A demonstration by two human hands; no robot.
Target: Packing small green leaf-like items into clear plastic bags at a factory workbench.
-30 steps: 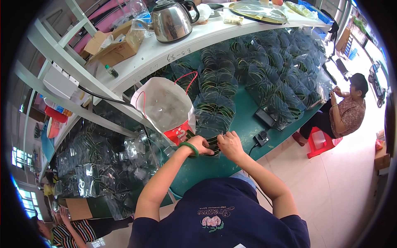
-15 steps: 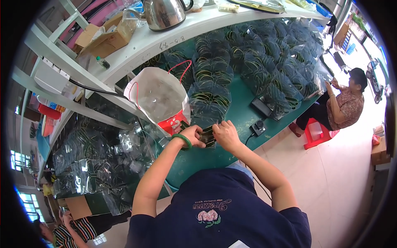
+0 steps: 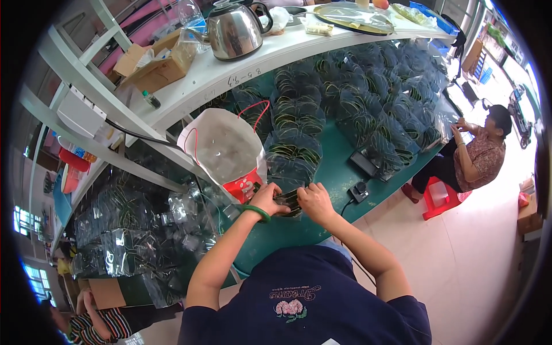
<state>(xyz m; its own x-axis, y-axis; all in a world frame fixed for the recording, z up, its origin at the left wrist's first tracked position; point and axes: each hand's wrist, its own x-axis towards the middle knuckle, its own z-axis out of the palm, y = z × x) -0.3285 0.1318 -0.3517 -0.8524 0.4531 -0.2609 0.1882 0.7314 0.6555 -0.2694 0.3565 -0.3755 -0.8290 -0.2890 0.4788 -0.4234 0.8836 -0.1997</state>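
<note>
My left hand (image 3: 267, 199), with a green bangle at its wrist, is closed on a small dark flat bundle with thin pale stripes (image 3: 289, 201). My right hand (image 3: 315, 203) pinches the bundle's right edge, its fingers bent and pressed together. What the bundle is made of is too small to tell. Just beyond it, a long row of see-through bags with dark, curved, yellow-edged pieces (image 3: 294, 150) runs away from me over the green table (image 3: 276, 238). A white paper bag with red handles (image 3: 221, 141) stands open beside my left hand.
A small black device with a cable (image 3: 359, 192) and a dark box (image 3: 368, 164) lie to the right. A steel kettle (image 3: 234, 31) stands on the white shelf (image 3: 198, 86). A co-worker (image 3: 480, 146) sits at the right; another person (image 3: 95, 319) is at lower left.
The whole view has tipped slightly, so things sit lower in it. Both hands stay on the striped bundle, with a small shift of the fingers.
</note>
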